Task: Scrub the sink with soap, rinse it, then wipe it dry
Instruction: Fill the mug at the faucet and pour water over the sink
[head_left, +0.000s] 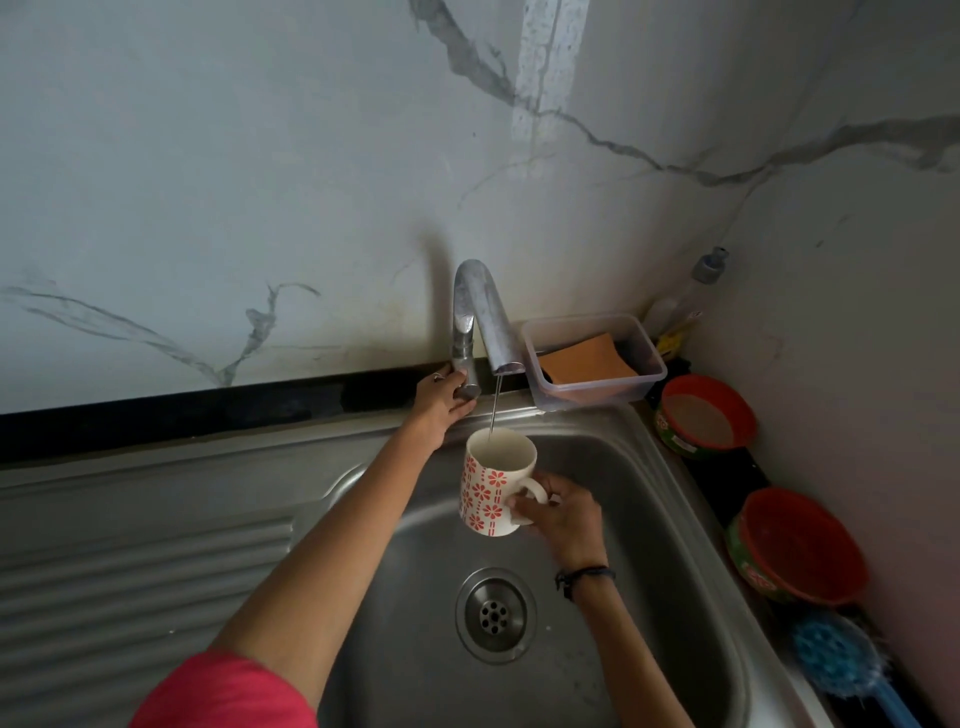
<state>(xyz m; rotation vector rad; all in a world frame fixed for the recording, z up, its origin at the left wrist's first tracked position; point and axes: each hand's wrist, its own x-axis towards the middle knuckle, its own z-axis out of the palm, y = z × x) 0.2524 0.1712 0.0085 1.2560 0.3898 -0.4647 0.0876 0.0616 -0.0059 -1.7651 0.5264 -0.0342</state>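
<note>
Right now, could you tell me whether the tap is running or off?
Running: a thin stream falls from the tap spout into the mug held under it by the right hand.

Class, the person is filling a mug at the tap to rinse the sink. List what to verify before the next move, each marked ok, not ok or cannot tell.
1. Water runs from the tap into the mug: ok.
2. Right hand grips the mug's handle: ok.
3. Left hand holds the tap lever: ok.
4. Mug full enough: cannot tell.
5. Drain unblocked: ok.
6. Soap left in the sink: cannot tell.
</note>
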